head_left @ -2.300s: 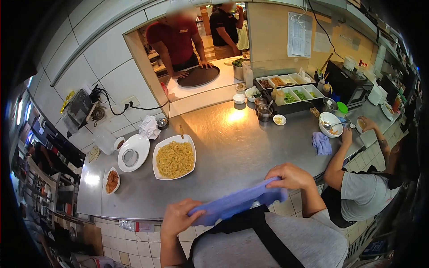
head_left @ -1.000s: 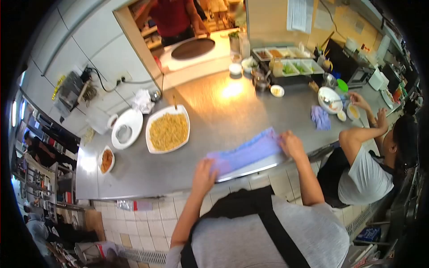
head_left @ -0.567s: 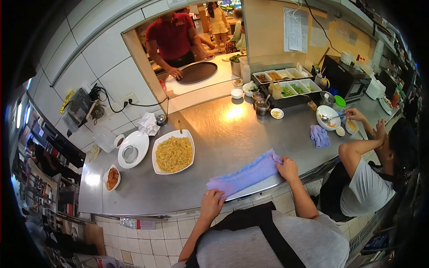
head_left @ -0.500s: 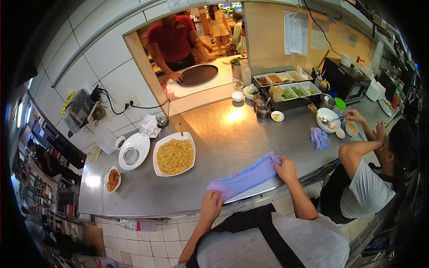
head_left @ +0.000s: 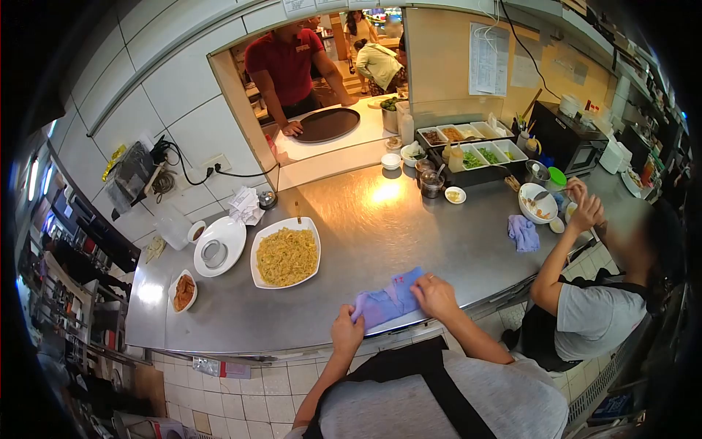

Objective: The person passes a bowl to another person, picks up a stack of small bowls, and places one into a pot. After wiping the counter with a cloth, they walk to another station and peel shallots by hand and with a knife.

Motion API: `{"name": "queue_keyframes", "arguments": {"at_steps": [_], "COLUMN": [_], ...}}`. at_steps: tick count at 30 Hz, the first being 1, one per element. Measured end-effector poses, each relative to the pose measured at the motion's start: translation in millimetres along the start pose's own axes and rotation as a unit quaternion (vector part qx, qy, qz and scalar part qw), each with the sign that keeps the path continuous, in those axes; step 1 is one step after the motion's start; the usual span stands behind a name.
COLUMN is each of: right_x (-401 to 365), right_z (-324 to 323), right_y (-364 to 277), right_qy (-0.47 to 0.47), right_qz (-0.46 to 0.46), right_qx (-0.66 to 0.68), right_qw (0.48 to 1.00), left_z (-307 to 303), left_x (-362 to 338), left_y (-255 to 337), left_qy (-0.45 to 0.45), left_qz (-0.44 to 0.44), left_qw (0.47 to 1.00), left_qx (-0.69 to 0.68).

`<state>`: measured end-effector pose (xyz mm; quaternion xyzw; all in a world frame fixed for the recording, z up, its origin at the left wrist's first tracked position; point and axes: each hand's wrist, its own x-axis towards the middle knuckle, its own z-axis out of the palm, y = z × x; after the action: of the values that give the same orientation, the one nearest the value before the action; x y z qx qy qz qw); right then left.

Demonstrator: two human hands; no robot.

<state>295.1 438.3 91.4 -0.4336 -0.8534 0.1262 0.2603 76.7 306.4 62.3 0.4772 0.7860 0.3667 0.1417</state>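
My left hand pinches the left end of the folded purple cloth, and my right hand curls against its right end; whether that grip has closed on it I cannot tell. The cloth lies along the near edge of the steel tabletop, well apart from the fried rice leftward and the crumpled cloth rightward, shiny metal between. Beyond, white wall tiles flank a serving hatch with a dark tray; a co-worker stands at my right
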Motion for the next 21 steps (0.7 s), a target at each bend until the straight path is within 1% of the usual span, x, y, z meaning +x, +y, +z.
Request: {"name": "queue_keyframes", "arguments": {"at_steps": [2, 3, 5, 6, 8, 9, 12, 14, 15, 18, 20, 21], "right_x": [1, 1, -5, -7, -7, -7, 4, 6, 7, -1, -11, -16], "right_z": [-7, -9, -7, -5, 1, 3, 2, -3, -4, 7, 30, 39], "right_y": [10, 13, 16, 17, 20, 20, 12, -8, -19, -52, -63, -64], "right_qy": [0.025, 0.037, -0.010, -0.033, -0.057, -0.069, -0.041, -0.005, 0.012, -0.018, -0.041, -0.053], "right_qz": [0.073, 0.109, 0.104, 0.103, 0.122, 0.131, 0.146, 0.064, 0.023, -0.100, -0.156, -0.184], "right_qx": [-0.060, -0.090, -0.116, -0.129, -0.067, -0.037, 0.014, 0.031, 0.039, 0.026, 0.045, 0.055], "right_qw": [0.995, 0.989, 0.988, 0.986, 0.989, 0.988, 0.988, 0.997, 0.999, 0.994, 0.986, 0.980], "left_z": [2, 6, 9, 11, 2, 0, -5, -6, -6, -2, 3, 2], "left_x": [1, 2, 4, 3, 0, -1, -6, -7, -8, -10, -10, -11], "left_y": [-2, -8, -15, -18, 0, 3, 7, 7, 8, 4, -4, -5], "left_qy": [0.025, 0.020, 0.010, 0.001, -0.016, -0.013, -0.011, -0.024, -0.018, 0.000, 0.015, 0.011], "left_qz": [-0.007, -0.011, -0.016, -0.042, -0.094, -0.086, -0.067, -0.058, -0.048, -0.009, 0.030, 0.034], "left_qw": [0.998, 0.995, 0.986, 0.978, 0.954, 0.955, 0.958, 0.960, 0.968, 0.985, 0.991, 0.992], "left_qx": [-0.065, -0.098, -0.163, -0.204, -0.284, -0.284, -0.279, -0.274, -0.247, -0.172, -0.132, -0.122]}}
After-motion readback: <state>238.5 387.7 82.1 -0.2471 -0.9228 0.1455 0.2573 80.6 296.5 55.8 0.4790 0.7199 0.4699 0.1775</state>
